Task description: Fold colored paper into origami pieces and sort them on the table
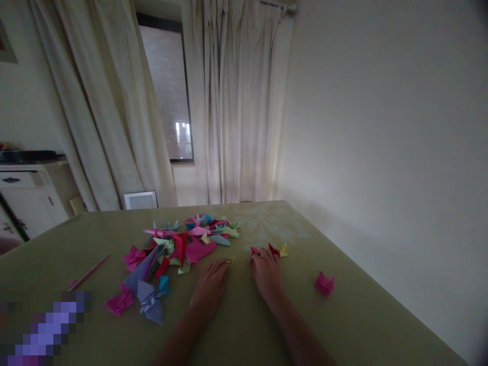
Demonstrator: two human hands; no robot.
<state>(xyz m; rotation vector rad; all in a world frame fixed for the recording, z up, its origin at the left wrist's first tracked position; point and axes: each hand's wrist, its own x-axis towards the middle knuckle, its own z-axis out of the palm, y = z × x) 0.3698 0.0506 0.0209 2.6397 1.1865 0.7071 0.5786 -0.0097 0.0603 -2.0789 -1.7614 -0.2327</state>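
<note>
My left hand (209,285) rests on the table with its fingers closed around a small yellow origami piece (231,261), which pokes out at the fingertips. To its right, my right hand (266,269) has its fingers bent down over a pink origami piece (254,250), mostly hidden beneath them. Against the right-hand fingers lies a red origami piece (273,249), with another yellow origami piece (283,249) just beyond it. A large pile of folded paper figures (200,249) in pink, red, green, blue and purple spreads out beyond and left of my left hand.
A lone pink origami piece (325,283) sits toward the right edge of the green-covered table (343,330). Left of the pile lies a thin pink stick-like item (89,273). A wall (381,152) runs along the right side, and curtains (240,101) hang behind the table.
</note>
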